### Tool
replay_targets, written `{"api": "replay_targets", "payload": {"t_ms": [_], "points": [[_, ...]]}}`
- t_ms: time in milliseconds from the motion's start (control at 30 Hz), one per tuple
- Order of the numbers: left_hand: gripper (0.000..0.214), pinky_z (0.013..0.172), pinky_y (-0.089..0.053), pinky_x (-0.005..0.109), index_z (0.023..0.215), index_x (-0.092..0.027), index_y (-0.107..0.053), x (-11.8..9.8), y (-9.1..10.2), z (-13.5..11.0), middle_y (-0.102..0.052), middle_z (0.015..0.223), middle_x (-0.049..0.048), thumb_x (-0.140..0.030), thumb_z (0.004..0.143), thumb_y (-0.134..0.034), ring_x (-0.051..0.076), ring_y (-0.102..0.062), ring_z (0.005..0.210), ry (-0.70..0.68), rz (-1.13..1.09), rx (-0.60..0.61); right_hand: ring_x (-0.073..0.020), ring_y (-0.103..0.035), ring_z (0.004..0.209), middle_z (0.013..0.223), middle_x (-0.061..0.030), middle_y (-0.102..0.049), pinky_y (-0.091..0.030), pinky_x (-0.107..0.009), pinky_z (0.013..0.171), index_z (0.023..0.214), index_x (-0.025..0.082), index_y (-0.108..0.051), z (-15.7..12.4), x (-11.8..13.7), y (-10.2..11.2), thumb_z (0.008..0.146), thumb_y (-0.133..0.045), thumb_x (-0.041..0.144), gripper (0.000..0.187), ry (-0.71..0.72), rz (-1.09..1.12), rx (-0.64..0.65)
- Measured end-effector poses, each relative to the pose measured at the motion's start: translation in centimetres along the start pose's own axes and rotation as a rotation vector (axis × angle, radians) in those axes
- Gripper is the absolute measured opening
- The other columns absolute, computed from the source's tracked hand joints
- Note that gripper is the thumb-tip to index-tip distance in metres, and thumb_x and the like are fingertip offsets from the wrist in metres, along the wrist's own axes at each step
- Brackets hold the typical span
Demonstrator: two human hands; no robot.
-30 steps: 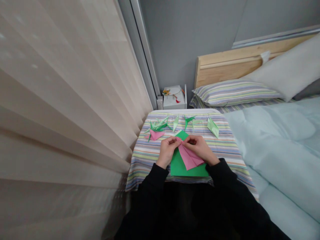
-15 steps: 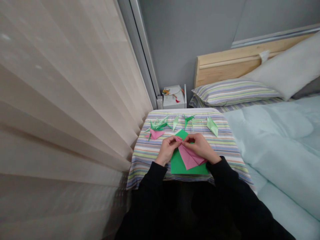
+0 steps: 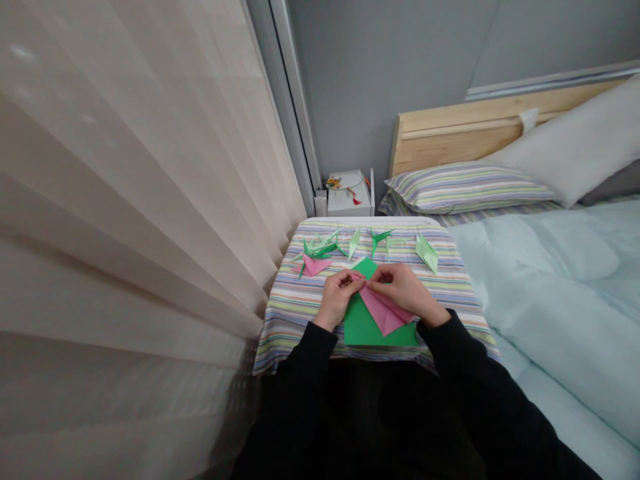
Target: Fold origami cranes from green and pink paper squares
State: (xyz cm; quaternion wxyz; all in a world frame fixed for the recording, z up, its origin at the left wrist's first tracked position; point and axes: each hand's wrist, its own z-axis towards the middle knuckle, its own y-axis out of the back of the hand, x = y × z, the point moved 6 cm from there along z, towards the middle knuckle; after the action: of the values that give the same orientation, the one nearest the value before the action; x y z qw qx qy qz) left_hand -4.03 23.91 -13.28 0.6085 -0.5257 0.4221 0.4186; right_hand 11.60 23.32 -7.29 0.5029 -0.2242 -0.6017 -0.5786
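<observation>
A partly folded sheet of pink origami paper [image 3: 385, 312] is pinched at its far tip by both hands, above a green paper sheet [image 3: 361, 328] on the small table. My left hand [image 3: 337, 297] is closed on the tip from the left, thumb against fingers. From the right, my right hand [image 3: 404, 290] grips the same paper close to the left fingertips and covers part of it. The pinched tip is mostly hidden by the fingers. Behind the hands lie a pink folded piece [image 3: 314, 265] and several green origami pieces [image 3: 320, 248].
A striped cloth [image 3: 295, 303] covers the table. Light green folded pieces [image 3: 427, 253] lie along its far side. A pleated curtain [image 3: 200, 200] hangs close on the left. The bed with a pale blue quilt [image 3: 560, 267] adjoins the right. Beyond stands a small white cabinet [image 3: 345, 203].
The pink paper's near corner has swung slightly to the right and up. Both hands keep their pinch on it. The whole view has shifted a little.
</observation>
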Motion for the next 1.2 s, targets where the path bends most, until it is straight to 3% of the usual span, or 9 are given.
{"api": "replay_targets", "payload": {"t_ms": [167, 433, 967, 1200], "points": [[0.026, 0.069, -0.042, 0.026, 0.084, -0.017, -0.078, -0.34, 0.21, -0.26, -0.067, 0.075, -0.0006, -0.034, 0.067, -0.090, 0.013, -0.057, 0.070, -0.024, -0.018, -0.040, -0.0211, -0.064, 0.068, 0.069, -0.0054, -0.074, -0.048, -0.033, 0.067, 0.067, 0.019, -0.071, -0.21, 0.29, 0.57, 0.082, -0.069, 0.029, 0.019, -0.021, -0.125, 0.002], [0.032, 0.072, -0.045, 0.026, 0.087, -0.018, -0.077, -0.26, -0.46, -0.59, -0.069, 0.077, -0.0008, -0.031, 0.063, -0.094, 0.013, -0.059, 0.071, 0.024, -0.074, 0.083, -0.0211, -0.064, 0.067, 0.071, -0.0073, -0.075, -0.048, -0.034, 0.066, 0.067, 0.018, -0.072, -0.33, 0.74, 0.34, 0.084, -0.070, 0.036, 0.025, -0.025, -0.061, 0.019], [0.030, 0.072, -0.045, 0.027, 0.079, -0.016, -0.075, -0.11, -0.09, -0.44, -0.069, 0.072, -0.0011, -0.031, 0.061, -0.094, 0.013, -0.060, 0.069, 0.023, -0.050, 0.003, -0.0174, -0.060, 0.060, 0.063, -0.0039, -0.069, -0.043, -0.029, 0.055, 0.064, 0.019, -0.063, -0.09, 0.51, 0.16, 0.081, -0.072, 0.035, 0.025, -0.042, 0.017, 0.005], [0.027, 0.071, -0.045, 0.026, 0.078, -0.016, -0.073, -0.18, 0.27, -0.54, -0.069, 0.072, -0.0010, -0.031, 0.065, -0.092, 0.013, -0.060, 0.068, -0.018, -0.063, -0.061, -0.0194, -0.068, 0.063, 0.067, -0.0022, -0.073, -0.047, -0.029, 0.057, 0.082, 0.022, -0.059, 0.15, -0.02, -0.03, 0.074, -0.075, 0.030, 0.020, -0.098, 0.211, -0.004]]}}
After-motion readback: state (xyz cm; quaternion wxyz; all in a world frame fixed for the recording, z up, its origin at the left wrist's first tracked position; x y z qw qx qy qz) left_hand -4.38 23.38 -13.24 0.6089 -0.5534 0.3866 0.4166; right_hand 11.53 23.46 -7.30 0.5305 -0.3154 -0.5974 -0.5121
